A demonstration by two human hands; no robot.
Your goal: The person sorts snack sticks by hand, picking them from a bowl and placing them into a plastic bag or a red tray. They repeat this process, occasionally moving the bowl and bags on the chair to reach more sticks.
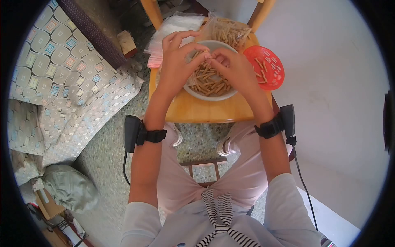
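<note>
Over a white bowl (pixel 212 98) of short brown stick pieces (pixel 210 85), my two hands meet at the fingertips. My left hand (pixel 177 59) pinches with thumb and index finger while its other fingers curve loosely above. Thumb and fingers of my right hand (pixel 236 69) are closed against the left fingertips. Whatever lies between them is too small and covered to make out. To the right of the bowl, a red plastic basket (pixel 276 66) holds several similar pieces. Behind the bowl lies a clear bag (pixel 230 33) filled with more of them.
The bowl stands on a yellow wooden chair (pixel 197 114). A stack of clear plastic bags (pixel 175 31) lies at its back left. Patterned cloth (pixel 70 78) hangs at the left, and a white wall (pixel 325 82) rises close on the right. Cables run from both wrist straps.
</note>
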